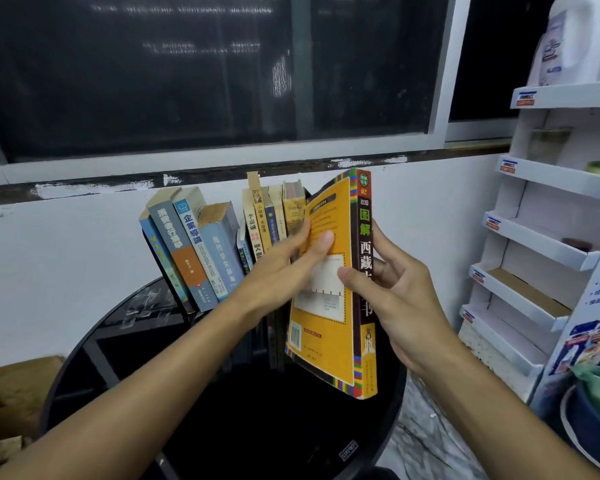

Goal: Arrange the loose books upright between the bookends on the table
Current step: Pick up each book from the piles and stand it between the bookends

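Observation:
A thick yellow book [329,323] with a dark spine stands upright above the round black table [84,344]. My right hand [395,289] grips it around the spine, thumb on the back cover. My left hand [284,268] lies flat against that cover with straight fingers, between it and the row. Behind it, several thin books [264,220] stand upright. Further left, several blue-grey books [187,251] lean to the left. No bookend shows clearly; the books and my arms hide the row's ends.
A white wall and a dark window run behind the table. A white cardboard display shelf [541,244] stands at the right, with a blue basin [589,420] below it. A brown cardboard box [11,393] sits at the lower left.

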`<state>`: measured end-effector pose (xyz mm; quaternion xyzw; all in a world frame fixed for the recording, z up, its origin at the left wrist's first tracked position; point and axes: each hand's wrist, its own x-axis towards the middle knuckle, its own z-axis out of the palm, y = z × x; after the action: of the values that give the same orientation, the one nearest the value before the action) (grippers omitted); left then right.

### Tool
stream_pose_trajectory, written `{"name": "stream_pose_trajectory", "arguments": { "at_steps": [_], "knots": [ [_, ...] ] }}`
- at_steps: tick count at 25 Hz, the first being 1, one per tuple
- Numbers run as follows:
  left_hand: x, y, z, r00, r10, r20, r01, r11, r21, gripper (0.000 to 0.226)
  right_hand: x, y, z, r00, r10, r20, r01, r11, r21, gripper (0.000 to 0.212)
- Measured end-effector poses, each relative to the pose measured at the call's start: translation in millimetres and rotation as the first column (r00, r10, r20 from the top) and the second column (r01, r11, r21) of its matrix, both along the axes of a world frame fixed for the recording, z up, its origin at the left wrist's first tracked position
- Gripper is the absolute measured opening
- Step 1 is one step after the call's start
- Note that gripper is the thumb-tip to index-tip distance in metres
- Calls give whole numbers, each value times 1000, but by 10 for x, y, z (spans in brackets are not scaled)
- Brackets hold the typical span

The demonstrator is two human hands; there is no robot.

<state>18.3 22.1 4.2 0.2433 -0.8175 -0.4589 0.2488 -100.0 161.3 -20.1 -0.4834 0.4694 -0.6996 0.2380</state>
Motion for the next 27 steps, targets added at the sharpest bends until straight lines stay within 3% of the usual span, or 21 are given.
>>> {"name": "stream_pose_trajectory", "arguments": {
  "at_steps": [3,6,13,20,24,27],
  "knots": [
    [-24,28,370,1000,-6,18,7,999,-53,88,25,3,142,987,-85,-135,79,996,-48,71],
    [-56,58,719,1000,-27,-7,26,996,-80,71,10,-35,349,965,-134,-223,109,987,-122,71],
    [-172,31,1237,994,-50,-101,34,987,-157,60,-176,-356,667,929,-186,-320,116,967,-226,78],
    [-219,-116,1453,990,-51,-128,15,963,-269,96,-292,-626,592,916,-147,-373,91,982,-164,77],
    [-264,-141,1447,982,14,-187,-74,947,-314,63,-319,-752,538,911,-105,-399,66,992,-110,77],
    [-286,-197,1461,972,47,-228,-118,945,-305,61,-441,-850,535,924,-21,-382,-5,998,-69,83]
  ]
}}
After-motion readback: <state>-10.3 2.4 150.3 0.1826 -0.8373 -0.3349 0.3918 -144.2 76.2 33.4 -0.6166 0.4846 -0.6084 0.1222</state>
